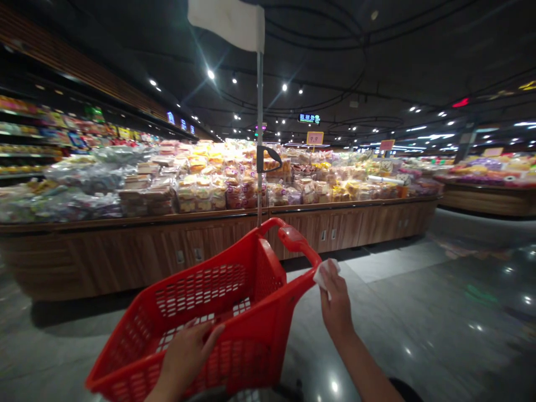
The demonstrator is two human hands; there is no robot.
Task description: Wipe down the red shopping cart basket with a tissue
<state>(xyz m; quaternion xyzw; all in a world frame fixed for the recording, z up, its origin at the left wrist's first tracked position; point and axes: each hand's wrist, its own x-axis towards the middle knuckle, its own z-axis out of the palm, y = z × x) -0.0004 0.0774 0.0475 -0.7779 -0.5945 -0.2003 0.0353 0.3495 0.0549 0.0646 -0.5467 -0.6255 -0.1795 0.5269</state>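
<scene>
A red plastic shopping basket (209, 290) with perforated walls and a raised handle (293, 237) sits in front of me. My left hand (186, 357) rests on its near rim, fingers curled over the edge. My right hand (335, 298) is raised beside the basket's right end, pinching a white tissue (324, 276) against the red rim. A thin metal pole (259, 139) rises from the basket's far end, carrying a white flag (226, 19). The basket's floor is only partly visible and holds nothing I can see.
Ahead, a long wooden display counter (221, 234) is heaped with bagged bread and pastries under price signs. Stocked shelves (29, 139) line the left wall. Another display counter (489, 195) stands at the right. A polished grey floor (419, 335) surrounds the basket.
</scene>
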